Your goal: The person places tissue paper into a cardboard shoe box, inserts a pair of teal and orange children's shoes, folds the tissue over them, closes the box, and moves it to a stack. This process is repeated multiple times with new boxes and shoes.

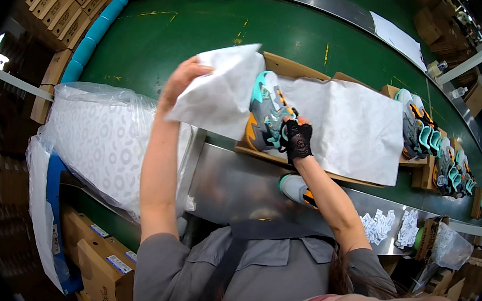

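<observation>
A grey, teal and orange sneaker [265, 115] lies on its side at the left end of an open shoebox [297, 68] lined with white tissue paper [358, 120]. My right hand [298, 135], in a black lace fingerless glove, is closed on the sneaker near its laces. My left hand [189, 76] pinches the upper left of a raised paper flap [220, 88], folded up at the box's left end. A second sneaker [298, 190] rests on the metal ledge in front of the box, partly hidden by my right forearm.
A stack of printed tissue sheets [107, 135] in clear plastic lies at left. More boxes with sneakers [417, 123] line up at right. Small paper packets [380, 225] lie on the metal ledge [226, 172]. A blue roller [94, 36] and stacked cartons [63, 19] stand far left.
</observation>
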### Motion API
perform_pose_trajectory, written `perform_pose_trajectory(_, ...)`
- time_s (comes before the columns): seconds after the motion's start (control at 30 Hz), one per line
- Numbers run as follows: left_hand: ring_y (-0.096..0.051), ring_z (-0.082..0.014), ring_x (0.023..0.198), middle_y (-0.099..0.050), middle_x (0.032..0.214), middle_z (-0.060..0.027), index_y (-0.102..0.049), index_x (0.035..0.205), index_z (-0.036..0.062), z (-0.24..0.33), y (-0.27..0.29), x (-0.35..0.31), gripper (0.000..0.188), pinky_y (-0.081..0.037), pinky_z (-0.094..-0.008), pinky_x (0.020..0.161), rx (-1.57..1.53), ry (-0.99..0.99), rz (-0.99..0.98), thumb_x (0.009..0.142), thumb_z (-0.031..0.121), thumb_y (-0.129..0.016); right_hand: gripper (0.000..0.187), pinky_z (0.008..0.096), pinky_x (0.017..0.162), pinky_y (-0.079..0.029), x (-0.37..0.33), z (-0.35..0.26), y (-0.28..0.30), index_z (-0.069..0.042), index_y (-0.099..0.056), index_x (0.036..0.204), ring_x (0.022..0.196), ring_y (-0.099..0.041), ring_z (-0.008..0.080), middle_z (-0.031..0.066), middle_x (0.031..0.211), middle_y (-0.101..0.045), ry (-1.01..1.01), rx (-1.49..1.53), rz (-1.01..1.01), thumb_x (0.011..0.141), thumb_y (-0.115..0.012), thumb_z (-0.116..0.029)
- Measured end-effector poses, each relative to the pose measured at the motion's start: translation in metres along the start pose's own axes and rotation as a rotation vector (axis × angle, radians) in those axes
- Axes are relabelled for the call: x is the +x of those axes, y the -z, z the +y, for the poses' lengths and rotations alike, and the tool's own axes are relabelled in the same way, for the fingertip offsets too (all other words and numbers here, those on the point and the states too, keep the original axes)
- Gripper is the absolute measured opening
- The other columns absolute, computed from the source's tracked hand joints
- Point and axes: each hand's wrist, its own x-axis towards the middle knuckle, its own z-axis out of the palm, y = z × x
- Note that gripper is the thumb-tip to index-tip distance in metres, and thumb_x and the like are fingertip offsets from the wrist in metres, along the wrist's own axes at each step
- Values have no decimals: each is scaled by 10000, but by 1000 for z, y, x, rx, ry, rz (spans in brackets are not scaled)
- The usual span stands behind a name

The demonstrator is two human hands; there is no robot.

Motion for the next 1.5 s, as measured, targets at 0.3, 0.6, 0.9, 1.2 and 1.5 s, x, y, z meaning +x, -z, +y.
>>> perform_pose_trajectory(0.3,-447,-209,1128,-504,1186,-108,-538,1093,5,-162,-91,66,447,-364,-385,918,1200,-114,-407,826,363,-556,351,354,785,-447,-74,-6,72,-35,-546,1080,907,-577,283,147,974,-610,277,-493,-339,752,-622,-136)
perform_pose_trajectory(0.6,-176,-368,1303,-290,1346,-246,-389,1293,76,-226,-40,55,801,-48,-641,990,2097,-166,-92,689,561,-594,844,492,896,-326,-160,-39,196,-104,-376,1272,1132,-404,352,178,1277,-378,438,-1532,-327,548,-775,-278)
perform_pose_trajectory(0.9,-528,-357,939,-508,1067,-205,-458,1112,-19,-184,-108,-47,714,-446,-413,748,896,-340,-651,659,485,-685,941,392,791,-446,-147,-60,180,-57,-328,1307,925,-558,322,181,998,-538,199,-1173,-584,523,-764,-339)
perform_pose_trajectory(1.2,-558,-373,858,-576,890,-191,-396,1170,-10,-132,-94,-92,763,-438,-415,710,1194,-198,-527,583,347,-729,716,419,896,-390,-134,-121,108,27,-413,1195,1064,-473,372,240,1144,-462,1013,-1063,-518,654,-720,-328)
perform_pose_trajectory(1.5,-593,-204,740,-586,889,-118,-456,1076,-28,-209,-29,62,578,-510,-349,594,193,212,271,791,453,-599,383,362,831,-442,-139,-74,130,-27,-534,1061,975,-540,325,167,1056,-548,618,-828,-588,721,-664,-147)
